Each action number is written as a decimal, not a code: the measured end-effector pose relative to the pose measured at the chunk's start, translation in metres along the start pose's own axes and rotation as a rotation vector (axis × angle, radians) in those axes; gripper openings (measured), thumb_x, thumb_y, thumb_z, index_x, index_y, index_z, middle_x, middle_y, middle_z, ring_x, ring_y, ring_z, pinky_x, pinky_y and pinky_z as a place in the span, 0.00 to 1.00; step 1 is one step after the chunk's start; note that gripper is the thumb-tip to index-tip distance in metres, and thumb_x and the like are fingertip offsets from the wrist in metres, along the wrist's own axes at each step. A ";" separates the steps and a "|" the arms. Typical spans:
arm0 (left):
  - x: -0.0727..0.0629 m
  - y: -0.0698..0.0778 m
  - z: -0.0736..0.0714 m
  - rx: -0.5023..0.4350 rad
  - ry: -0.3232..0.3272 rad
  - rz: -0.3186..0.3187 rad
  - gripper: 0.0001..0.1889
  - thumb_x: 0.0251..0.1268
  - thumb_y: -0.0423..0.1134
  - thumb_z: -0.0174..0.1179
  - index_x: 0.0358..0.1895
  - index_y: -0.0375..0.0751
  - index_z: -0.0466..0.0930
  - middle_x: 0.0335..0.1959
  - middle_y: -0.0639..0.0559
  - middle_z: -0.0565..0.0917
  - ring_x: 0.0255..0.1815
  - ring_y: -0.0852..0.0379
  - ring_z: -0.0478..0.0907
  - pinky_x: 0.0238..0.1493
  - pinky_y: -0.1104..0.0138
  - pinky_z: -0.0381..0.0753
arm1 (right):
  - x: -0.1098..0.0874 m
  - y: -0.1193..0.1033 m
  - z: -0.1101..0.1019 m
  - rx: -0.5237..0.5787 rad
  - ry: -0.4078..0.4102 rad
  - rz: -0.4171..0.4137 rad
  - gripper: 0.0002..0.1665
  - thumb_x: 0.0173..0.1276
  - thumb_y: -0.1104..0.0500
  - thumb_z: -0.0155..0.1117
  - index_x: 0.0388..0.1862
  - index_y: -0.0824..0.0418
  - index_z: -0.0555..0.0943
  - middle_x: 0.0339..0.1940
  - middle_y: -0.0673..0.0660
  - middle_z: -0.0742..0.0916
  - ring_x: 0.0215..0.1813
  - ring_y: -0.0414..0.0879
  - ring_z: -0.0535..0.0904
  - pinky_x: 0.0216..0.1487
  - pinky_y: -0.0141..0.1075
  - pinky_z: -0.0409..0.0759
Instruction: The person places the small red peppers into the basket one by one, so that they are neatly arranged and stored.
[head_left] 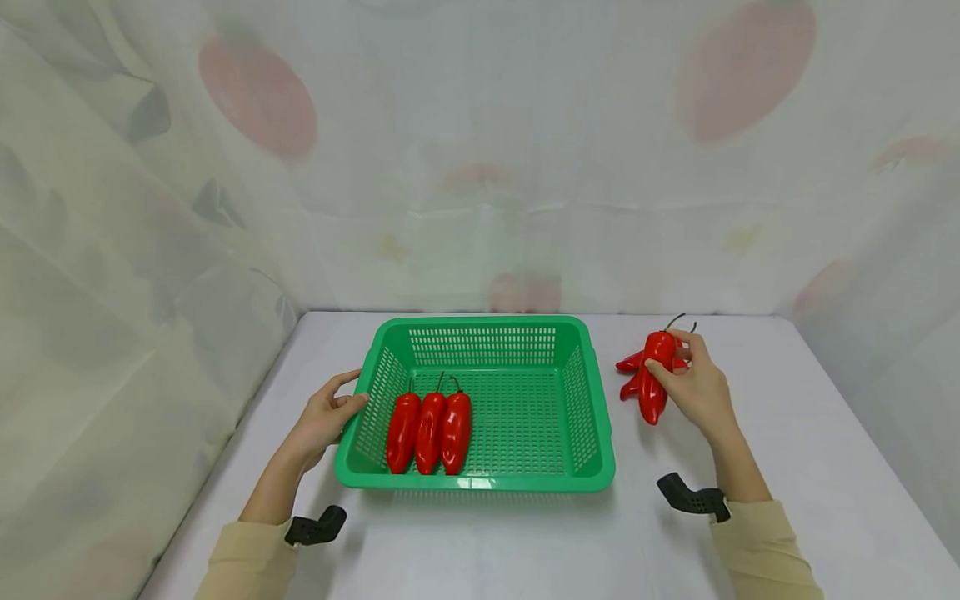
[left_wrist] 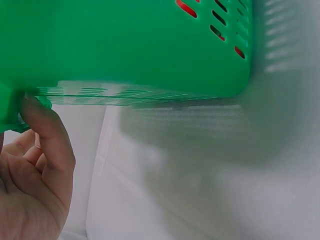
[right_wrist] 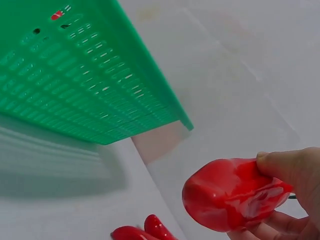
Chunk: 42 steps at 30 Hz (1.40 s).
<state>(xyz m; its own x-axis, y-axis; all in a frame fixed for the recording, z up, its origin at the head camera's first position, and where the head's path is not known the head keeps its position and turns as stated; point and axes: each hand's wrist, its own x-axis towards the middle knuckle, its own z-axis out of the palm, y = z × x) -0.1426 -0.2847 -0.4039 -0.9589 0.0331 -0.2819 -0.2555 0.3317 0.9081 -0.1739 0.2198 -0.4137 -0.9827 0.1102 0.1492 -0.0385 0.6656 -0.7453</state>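
A green plastic basket (head_left: 525, 417) stands in the middle of the table, with three red chili peppers (head_left: 429, 433) side by side at its left end, stems toward the back. My left hand (head_left: 326, 417) grips the basket's left rim, thumb on top; in the left wrist view its fingers curl up under the rim. To the right of the basket, my right hand (head_left: 697, 383) pinches a red chili pepper (head_left: 656, 375) between thumb and fingers, its tip toward me. Behind that pepper, more red peppers (head_left: 630, 388) lie on the table, partly hidden by it and the hand.
The white table (head_left: 480, 550) is bounded at the back by a pale patterned curtain (head_left: 480, 167), which also hangs along both sides. Dark wrist mounts (head_left: 318, 527) sit at both sleeve cuffs.
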 end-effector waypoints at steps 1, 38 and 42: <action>0.001 -0.002 -0.001 -0.001 0.001 -0.001 0.30 0.69 0.41 0.51 0.71 0.44 0.50 0.48 0.31 0.77 0.36 0.45 0.83 0.34 0.55 0.83 | 0.001 -0.003 0.000 0.007 -0.002 0.001 0.39 0.63 0.48 0.61 0.67 0.60 0.57 0.54 0.71 0.72 0.43 0.61 0.76 0.33 0.48 0.82; 0.012 -0.020 -0.004 0.015 0.015 0.014 0.33 0.67 0.48 0.53 0.71 0.49 0.50 0.49 0.34 0.78 0.36 0.47 0.83 0.34 0.55 0.83 | 0.029 -0.072 0.002 0.103 -0.093 -0.043 0.40 0.64 0.48 0.60 0.68 0.56 0.53 0.58 0.69 0.72 0.47 0.61 0.78 0.34 0.47 0.83; 0.012 -0.020 -0.004 0.016 0.017 0.009 0.33 0.67 0.49 0.53 0.71 0.49 0.50 0.49 0.34 0.78 0.36 0.47 0.83 0.34 0.55 0.83 | 0.029 -0.078 0.005 0.133 -0.112 -0.040 0.40 0.64 0.48 0.60 0.69 0.55 0.53 0.58 0.68 0.72 0.47 0.61 0.78 0.30 0.44 0.83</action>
<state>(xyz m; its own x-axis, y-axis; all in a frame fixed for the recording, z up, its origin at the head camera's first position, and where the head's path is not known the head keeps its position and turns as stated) -0.1492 -0.2949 -0.4240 -0.9631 0.0202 -0.2685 -0.2452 0.3461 0.9056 -0.2003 0.1673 -0.3542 -0.9936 -0.0018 0.1127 -0.0941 0.5632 -0.8209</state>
